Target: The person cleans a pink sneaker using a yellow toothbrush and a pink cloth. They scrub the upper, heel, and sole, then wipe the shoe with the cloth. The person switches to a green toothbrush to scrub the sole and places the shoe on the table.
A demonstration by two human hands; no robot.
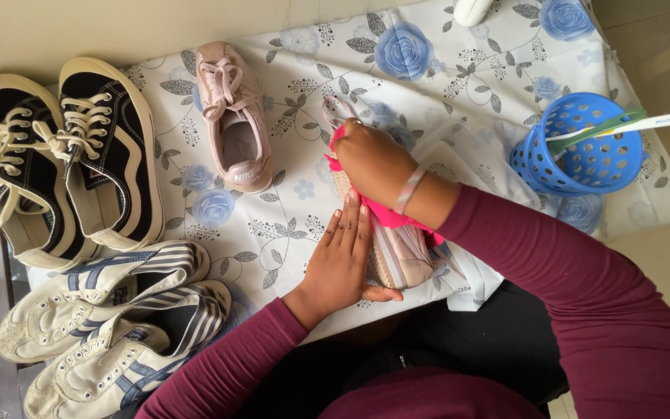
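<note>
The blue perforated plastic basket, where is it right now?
Head view, far right: the blue perforated plastic basket sits on the floral cloth, beyond the right hand, holding a toothbrush.

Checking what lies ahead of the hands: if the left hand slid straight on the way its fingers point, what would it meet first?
The left hand points up the cloth; first comes the right hand pressing the pink cloth on the shoe.

Pale pink sneaker [397,260] on its side on floral cloth, sole exposed; bright pink rag [388,216] draped over it.
</note>
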